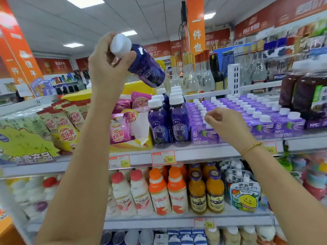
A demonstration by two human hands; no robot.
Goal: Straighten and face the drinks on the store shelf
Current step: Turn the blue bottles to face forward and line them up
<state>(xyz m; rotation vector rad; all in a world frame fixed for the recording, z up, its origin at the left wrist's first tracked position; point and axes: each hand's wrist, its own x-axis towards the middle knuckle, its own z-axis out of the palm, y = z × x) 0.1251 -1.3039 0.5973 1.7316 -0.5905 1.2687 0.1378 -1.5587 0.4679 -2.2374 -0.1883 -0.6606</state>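
Left grip (108, 66) aloft, right grip (228, 126) lower.

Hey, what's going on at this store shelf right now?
A person is tidying drinks. The left hand grips a purple bottle by its white-capped neck, raised and tilted above the matching bottles standing on the shelf. The right hand, fingers loosely curled and holding nothing, hovers at the purple juice cartons beside them.

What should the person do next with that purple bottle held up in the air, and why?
Probably lower the purple bottle upright beside the matching bottles, label forward. The left hand grips it near its white cap, tilted above the shelf, while those below stand upright with labels facing out.
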